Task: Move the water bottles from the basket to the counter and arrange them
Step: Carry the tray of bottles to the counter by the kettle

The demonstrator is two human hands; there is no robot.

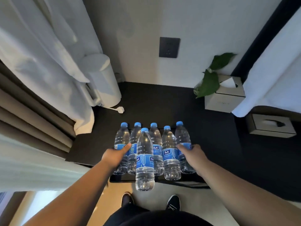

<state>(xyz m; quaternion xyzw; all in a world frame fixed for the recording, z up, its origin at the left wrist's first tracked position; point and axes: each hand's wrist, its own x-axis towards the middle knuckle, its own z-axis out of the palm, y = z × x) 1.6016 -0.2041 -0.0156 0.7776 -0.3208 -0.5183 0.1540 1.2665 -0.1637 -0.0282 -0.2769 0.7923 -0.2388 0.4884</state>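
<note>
Several clear water bottles with blue caps and blue labels stand close together near the front edge of the dark counter [154,103], on a low black tray [187,183]. One bottle [145,160] stands in front of the row, nearest me. My left hand [114,156] is wrapped around the leftmost bottle [121,139], its thumb reaching across to the neighbouring bottle. My right hand [193,152] grips the rightmost bottle [182,136] at its label. Whether either bottle is lifted off the tray cannot be told.
A white kettle [104,82] with its loose plug [121,110] stands at the back left beside curtains. A tissue box [224,98] and green leaves [208,84] sit at the back right, another tissue box [272,126] further right. A dark wall socket [169,47] is behind.
</note>
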